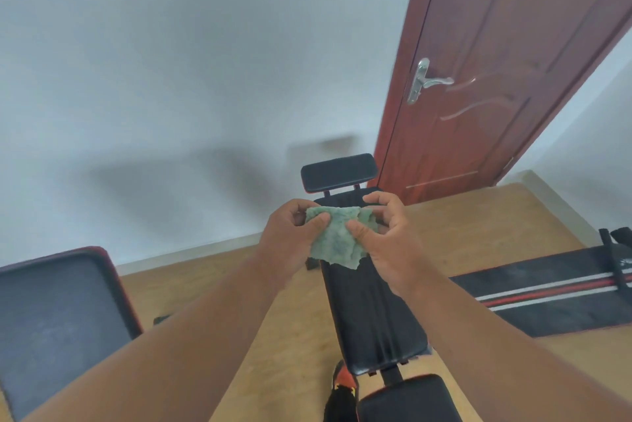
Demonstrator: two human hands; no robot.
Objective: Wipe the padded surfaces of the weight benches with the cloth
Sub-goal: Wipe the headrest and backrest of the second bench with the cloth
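A green cloth [337, 238] hangs in the air between both my hands, above the middle bench. My left hand [290, 237] pinches its left edge with thumb and curled fingers. My right hand [383, 233] pinches the right edge the same way. Below them runs a long black padded bench [372, 315], with a separate black headrest pad [338, 171] at its far end and a small black seat pad [407, 397] at the near end. A second bench pad [58, 322], black with a red rim, stands at the left. A third pad [547, 291], black with red and white stripes, lies at the right.
A brown wooden door [496, 79] with a metal handle stands behind the middle bench, beside a white wall. The floor [212, 288] is light wood. My shoe [342, 391], black and orange, shows beside the bench's near end.
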